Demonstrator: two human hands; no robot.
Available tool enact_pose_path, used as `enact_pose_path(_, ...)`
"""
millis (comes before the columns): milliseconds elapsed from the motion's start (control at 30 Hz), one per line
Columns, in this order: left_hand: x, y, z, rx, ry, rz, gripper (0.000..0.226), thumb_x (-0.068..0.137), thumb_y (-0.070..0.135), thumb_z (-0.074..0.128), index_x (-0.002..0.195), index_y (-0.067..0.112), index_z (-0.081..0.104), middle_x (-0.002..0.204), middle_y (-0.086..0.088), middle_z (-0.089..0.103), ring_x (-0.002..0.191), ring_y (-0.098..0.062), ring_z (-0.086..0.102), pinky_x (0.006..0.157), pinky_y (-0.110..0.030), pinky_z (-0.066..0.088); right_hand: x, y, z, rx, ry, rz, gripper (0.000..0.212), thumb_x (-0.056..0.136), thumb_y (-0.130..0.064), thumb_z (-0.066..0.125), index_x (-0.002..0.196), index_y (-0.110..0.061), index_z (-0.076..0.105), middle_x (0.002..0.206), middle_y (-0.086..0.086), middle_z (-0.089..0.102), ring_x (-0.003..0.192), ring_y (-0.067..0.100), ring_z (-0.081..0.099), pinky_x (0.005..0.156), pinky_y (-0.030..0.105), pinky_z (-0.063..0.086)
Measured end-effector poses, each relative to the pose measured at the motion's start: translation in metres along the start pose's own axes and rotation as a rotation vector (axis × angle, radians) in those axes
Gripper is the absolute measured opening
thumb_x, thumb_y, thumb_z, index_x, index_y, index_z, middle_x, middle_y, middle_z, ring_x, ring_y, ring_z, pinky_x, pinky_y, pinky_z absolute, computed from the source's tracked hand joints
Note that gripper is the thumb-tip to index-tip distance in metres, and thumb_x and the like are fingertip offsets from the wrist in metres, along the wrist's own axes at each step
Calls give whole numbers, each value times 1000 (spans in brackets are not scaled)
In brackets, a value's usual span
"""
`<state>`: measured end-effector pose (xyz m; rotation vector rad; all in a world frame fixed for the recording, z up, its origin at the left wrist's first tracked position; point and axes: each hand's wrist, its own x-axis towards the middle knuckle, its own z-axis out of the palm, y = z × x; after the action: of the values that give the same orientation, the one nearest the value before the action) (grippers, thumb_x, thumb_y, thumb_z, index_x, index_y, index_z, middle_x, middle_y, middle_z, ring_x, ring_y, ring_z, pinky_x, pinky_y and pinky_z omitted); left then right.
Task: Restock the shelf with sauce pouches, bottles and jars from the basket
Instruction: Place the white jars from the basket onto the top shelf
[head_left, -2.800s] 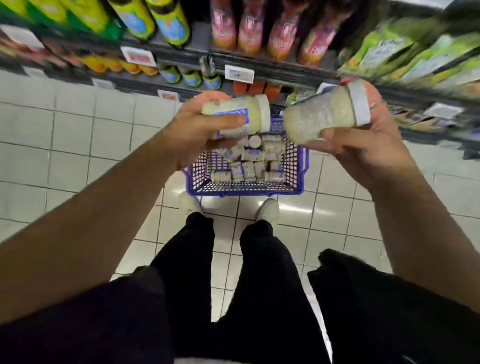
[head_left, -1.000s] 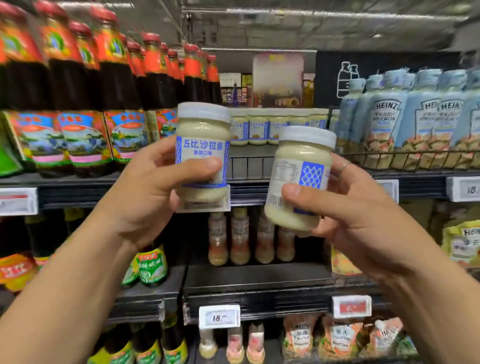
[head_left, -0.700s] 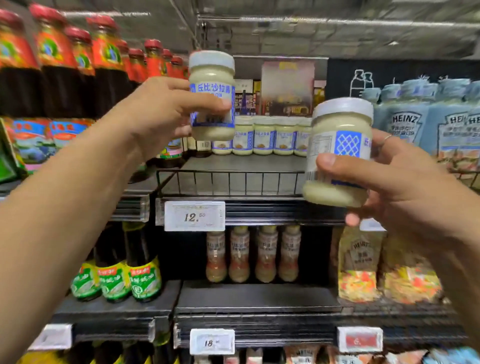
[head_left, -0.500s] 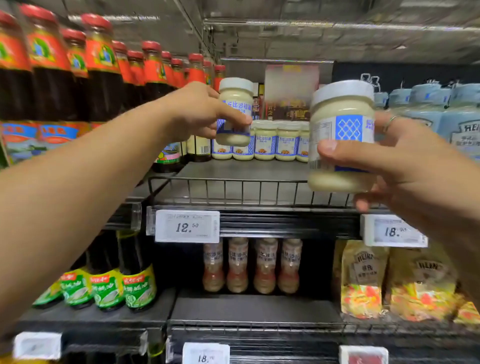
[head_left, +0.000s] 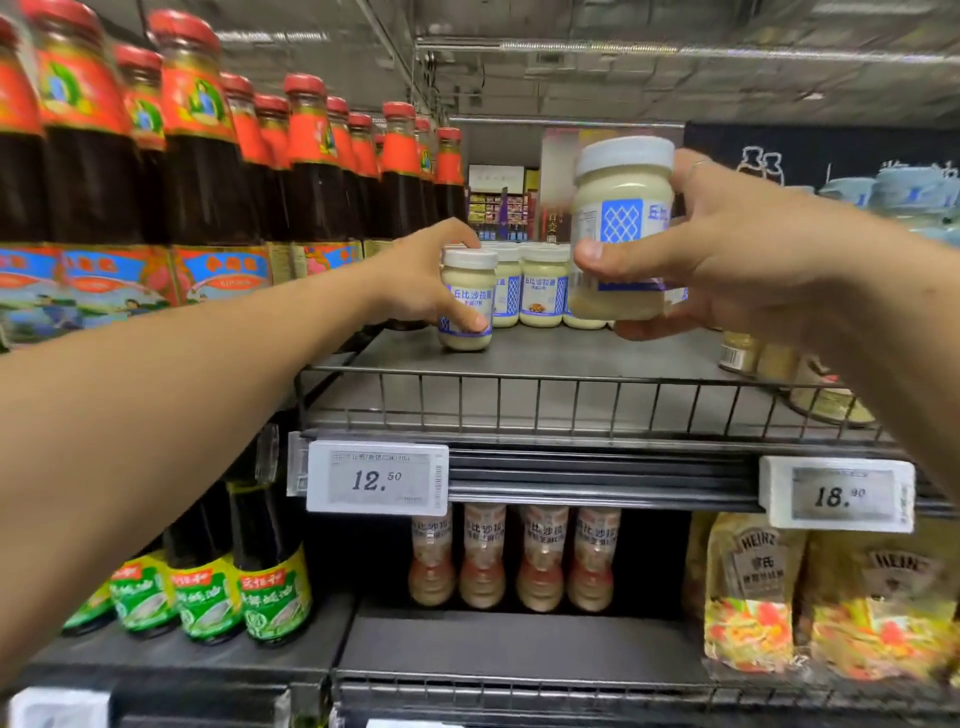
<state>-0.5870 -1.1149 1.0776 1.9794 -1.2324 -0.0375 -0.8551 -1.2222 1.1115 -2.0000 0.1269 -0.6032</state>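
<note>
The grey wire-fronted shelf in front of me carries a row of jars at its back. I judge I am mid-placement: my left hand grips one jar standing on the shelf just in front of that row's left end, and next needs only to let go. My right hand grips the second jar in the air above the row's right end, to be set down beside the first.

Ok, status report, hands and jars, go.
Left hand grips jar, base on the grey shelf before the jar row. Right hand holds second jar in the air. Shelf front bare, nothing blocking.
</note>
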Motion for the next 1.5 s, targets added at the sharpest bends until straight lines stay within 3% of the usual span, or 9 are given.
enact_pose_path(100, 4, -8, 3, -37, -13, 18, 101, 37, 46, 98, 126, 37, 51, 123, -5, 64, 111, -28, 66, 84, -53, 61, 24, 4, 6, -61, -48, 60, 82, 61, -19, 86, 134, -25, 50, 110, 9, 73, 98, 28, 74, 75, 57, 60)
enact_pose_path(233, 7, -15, 5, -59, -4, 34, 99, 43, 42, 100, 129, 39, 50, 118, -1, 68, 104, -22, 71, 87, -49, 61, 52, 10, 11, -219, -98, 138, 71, 69, -15, 88, 130, -17, 52, 104, 10, 75, 93, 27, 75, 77, 60, 59)
enact_pose_path(467, 14, -33, 8, -127, 30, 85, 97, 60, 18, 98, 141, 27, 46, 120, 1, 70, 105, -15, 71, 94, -42, 58, 92, 17, 22, -333, -8, 260, 110, 36, -29, 94, 131, -7, 43, 110, 21, 70, 94, 36, 73, 82, 57, 60)
enact_pose_path(700, 14, -42, 6, -89, 111, 107, 91, 58, 19, 99, 133, 36, 50, 105, 18, 67, 89, 5, 70, 69, -11, 55, 125, 37, 32, -495, 25, 369, 80, 45, -32, 98, 104, 3, 56, 96, 19, 72, 81, 35, 74, 70, 52, 63)
enact_pose_path(900, 16, -45, 5, 102, 188, 129, 93, 60, 34, 97, 139, 33, 48, 112, 12, 67, 100, -8, 68, 85, -26, 56, 146, 53, 36, -506, 36, 401, 83, 60, -28, 97, 117, 3, 46, 103, 19, 66, 83, 34, 70, 67, 49, 63)
enact_pose_path(1000, 16, -44, 6, 180, 224, 146, 93, 61, 36, 96, 140, 31, 48, 120, 5, 66, 104, -14, 66, 91, -35, 56, 151, 57, 42, -472, 82, 393, 103, 60, -33, 97, 135, -7, 31, 115, 16, 54, 87, 33, 66, 62, 43, 62)
enact_pose_path(1100, 16, -43, 6, 242, 241, 148, 93, 63, 37, 95, 142, 28, 46, 128, 0, 65, 110, -19, 63, 96, -40, 54, 156, 62, 43, -431, 69, 383, 112, 61, -31, 96, 143, -15, 22, 122, 15, 48, 93, 34, 67, 69, 48, 63)
enact_pose_path(1367, 14, -42, 4, 326, 239, 119, 102, 55, 43, 97, 141, 35, 43, 128, -3, 56, 112, -23, 60, 96, -44, 54, 157, 74, 32, -491, -66, 291, 97, 71, -10, 90, 143, -29, 29, 120, 13, 58, 102, 31, 68, 75, 45, 63)
enact_pose_path(1500, 15, -42, 5, 356, 237, 127, 104, 56, 39, 98, 144, 35, 43, 125, -5, 51, 115, -27, 58, 97, -45, 53, 153, 77, 27, -509, -45, 194, 89, 73, -7, 89, 141, -24, 34, 114, 15, 59, 98, 35, 70, 78, 49, 62)
